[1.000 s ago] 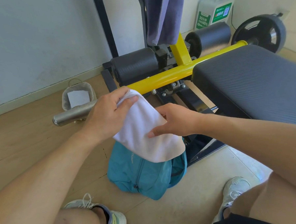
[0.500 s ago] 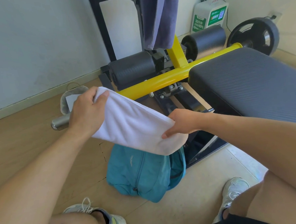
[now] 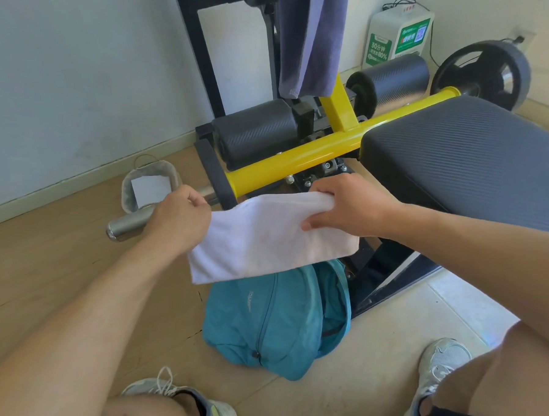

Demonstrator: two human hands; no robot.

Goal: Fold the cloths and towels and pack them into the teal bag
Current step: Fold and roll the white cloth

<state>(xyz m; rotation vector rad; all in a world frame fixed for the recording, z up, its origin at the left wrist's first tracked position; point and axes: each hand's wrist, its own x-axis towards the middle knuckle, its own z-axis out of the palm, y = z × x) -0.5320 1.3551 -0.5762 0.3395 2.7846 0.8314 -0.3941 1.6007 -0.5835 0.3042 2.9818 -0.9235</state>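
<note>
Holding white towel (image 3: 268, 236) stretched btwn both hands, long axis running L-R: left hand (image 3: 178, 219) pinches one end, right hand (image 3: 346, 207) grips the other. Teal bag (image 3: 273, 322) lies directly below my fingers, opening nearer the right hand, I think.

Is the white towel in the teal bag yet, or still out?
Out. The white terry towel hangs folded above the teal fabric bag, gripped by the left hand and the right hand.
</note>
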